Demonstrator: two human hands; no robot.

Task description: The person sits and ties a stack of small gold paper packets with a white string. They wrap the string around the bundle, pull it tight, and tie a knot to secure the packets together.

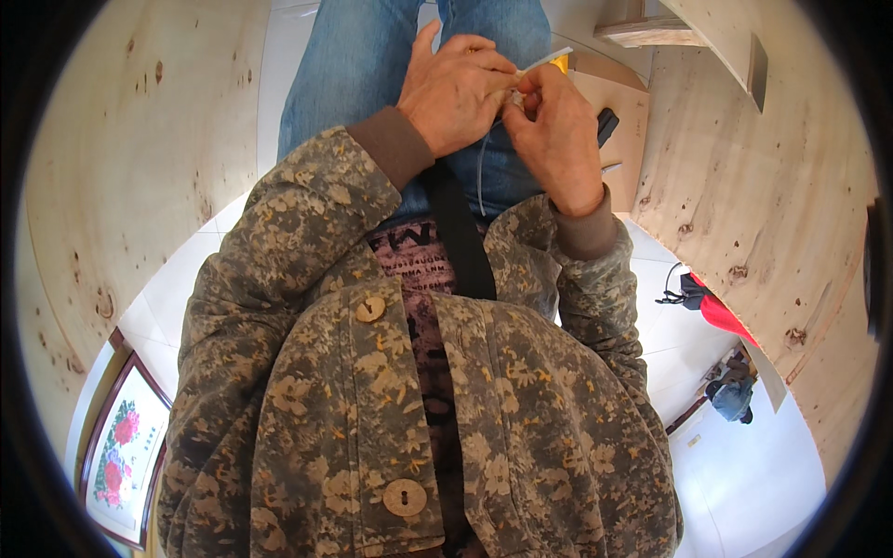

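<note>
Above my lap, my left hand (458,91) and my right hand (556,135) meet, fingers closed together. Between the fingertips runs a thin whitish strip (547,61), cord-like; one end sticks out to the upper right. A thin pale strand (481,172) hangs below the hands toward my waist. Whether strip and strand are one piece is hidden by my fingers. My right thumb and index finger pinch near the middle of it. The left fingers bend over the same spot, and a ring shows on one of them.
Plywood panels stand at the left (139,139) and right (744,167). Beyond my right hand are an open cardboard box (628,107), a yellow item (560,63) and a black object (607,126). A black strap (460,232) crosses my front. A red and black bag (721,312) lies at the right.
</note>
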